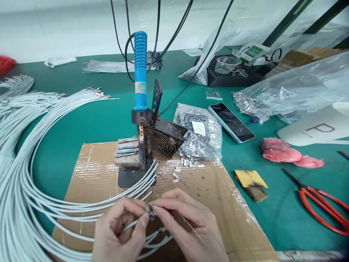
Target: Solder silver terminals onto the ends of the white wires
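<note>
My left hand [122,229] is closed in a pinch on the end of a white cable [129,226]. A small metal connector [152,215] shows at its fingertips. Close against it, my right hand [191,222] is also closed, with a thin solder wire [192,228] running through its fingers; its thumb and index tip meet the connector. Several more white cables [89,205] curve in from the left and pass behind and below both hands. Beyond them a blue-handled soldering iron [140,72] stands tip down in its holder [141,117].
A cardboard sheet [231,218] lies under the hands. Small white pieces [176,177] are scattered on it, near a black fan [163,140]. To the right are a phone [231,122], a yellow sponge [251,179] and red-handled scissors [319,203]. Plastic bags [300,87] lie behind.
</note>
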A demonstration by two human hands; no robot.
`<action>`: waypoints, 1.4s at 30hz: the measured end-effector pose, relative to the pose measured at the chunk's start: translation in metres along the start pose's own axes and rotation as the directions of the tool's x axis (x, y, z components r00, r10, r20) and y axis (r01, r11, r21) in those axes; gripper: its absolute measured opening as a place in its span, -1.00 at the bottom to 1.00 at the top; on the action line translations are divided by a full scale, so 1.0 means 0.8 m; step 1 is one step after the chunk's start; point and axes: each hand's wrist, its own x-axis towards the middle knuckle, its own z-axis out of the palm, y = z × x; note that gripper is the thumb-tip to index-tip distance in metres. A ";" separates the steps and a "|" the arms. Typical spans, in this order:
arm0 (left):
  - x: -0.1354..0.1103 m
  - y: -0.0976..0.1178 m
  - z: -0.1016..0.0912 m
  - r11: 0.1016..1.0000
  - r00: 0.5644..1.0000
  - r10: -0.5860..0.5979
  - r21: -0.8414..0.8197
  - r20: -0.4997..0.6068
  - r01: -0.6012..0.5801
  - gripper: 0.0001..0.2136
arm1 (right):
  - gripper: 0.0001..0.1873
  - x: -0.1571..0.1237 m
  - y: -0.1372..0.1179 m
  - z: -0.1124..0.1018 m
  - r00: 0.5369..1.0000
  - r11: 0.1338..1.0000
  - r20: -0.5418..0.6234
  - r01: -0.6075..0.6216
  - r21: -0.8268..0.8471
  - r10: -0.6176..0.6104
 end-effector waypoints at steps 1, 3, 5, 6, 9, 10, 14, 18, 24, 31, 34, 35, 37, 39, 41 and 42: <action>0.001 0.000 0.000 1.000 1.000 -0.004 0.003 -0.002 0.004 -0.85 | -0.77 -0.002 0.000 0.001 1.000 1.000 -0.012 0.022 -0.009 -0.022; 0.003 -0.001 0.000 1.000 1.000 -0.013 0.009 -0.014 0.013 -0.85 | -0.65 -0.007 0.001 0.002 0.998 0.998 -0.042 0.046 -0.033 -0.047; 0.005 -0.001 0.000 1.000 1.000 -0.012 0.013 -0.026 0.012 -0.85 | -0.60 -0.012 0.002 0.005 0.996 0.996 -0.087 0.017 -0.084 -0.025; 0.006 -0.001 0.000 1.000 0.999 -0.012 0.013 -0.032 0.012 -0.86 | -0.62 -0.014 0.003 0.006 0.993 0.993 -0.115 -0.008 -0.117 -0.006; 0.009 0.000 0.002 1.000 0.998 -0.017 0.011 -0.058 0.018 -0.87 | -0.73 -0.017 0.003 0.008 0.985 0.978 -0.171 -0.053 -0.203 0.018; 0.011 0.001 0.003 1.000 0.997 -0.018 0.010 -0.072 0.019 -0.87 | -0.77 -0.017 0.002 0.007 0.984 0.971 -0.176 -0.053 -0.234 0.011; 0.016 0.006 0.007 1.000 0.995 -0.008 0.018 -0.100 0.010 -0.86 | -0.69 -0.005 -0.004 -0.002 0.991 0.936 -0.115 0.021 -0.353 -0.065; 0.023 0.009 0.009 0.999 0.994 0.007 0.039 -0.109 -0.003 -0.87 | -0.75 0.009 -0.004 -0.005 0.984 0.938 -0.020 0.165 -0.304 -0.180; 0.036 0.010 0.008 0.998 0.994 0.033 0.050 -0.103 -0.028 -0.89 | -0.76 0.014 -0.001 0.010 0.986 0.965 -0.120 0.083 -0.247 -0.116; 0.057 0.003 -0.010 0.989 0.996 0.075 0.125 0.051 -0.081 -0.88 | -0.74 0.025 -0.004 0.014 0.989 0.990 -0.141 0.027 -0.135 -0.047; 0.062 0.001 -0.011 0.990 0.995 0.089 0.106 0.047 -0.094 -0.86 | -0.74 0.028 -0.005 0.015 0.988 0.998 -0.152 -0.013 -0.066 0.002; 0.062 0.001 -0.010 0.991 0.995 0.092 0.097 0.039 -0.095 -0.86 | -0.74 0.028 -0.005 0.015 0.988 0.999 -0.156 -0.026 -0.048 0.018; 0.063 0.002 -0.006 0.992 0.995 0.099 0.080 0.031 -0.101 -0.86 | -0.75 0.029 -0.005 0.017 0.986 0.999 -0.161 -0.044 -0.024 0.040; 0.064 0.004 -0.003 0.992 0.994 0.107 0.060 0.013 -0.107 -0.86 | -0.75 0.029 -0.005 0.018 0.985 0.999 -0.166 -0.052 -0.003 0.051; 0.065 0.006 -0.001 0.992 0.993 0.117 0.044 0.005 -0.117 -0.85 | -0.76 0.030 -0.005 0.019 0.982 0.998 -0.178 -0.054 0.023 0.058; 0.065 0.007 -0.002 0.992 0.993 0.119 0.043 0.012 -0.119 -0.85 | -0.76 0.031 -0.006 0.020 0.981 0.998 -0.185 -0.055 0.037 0.061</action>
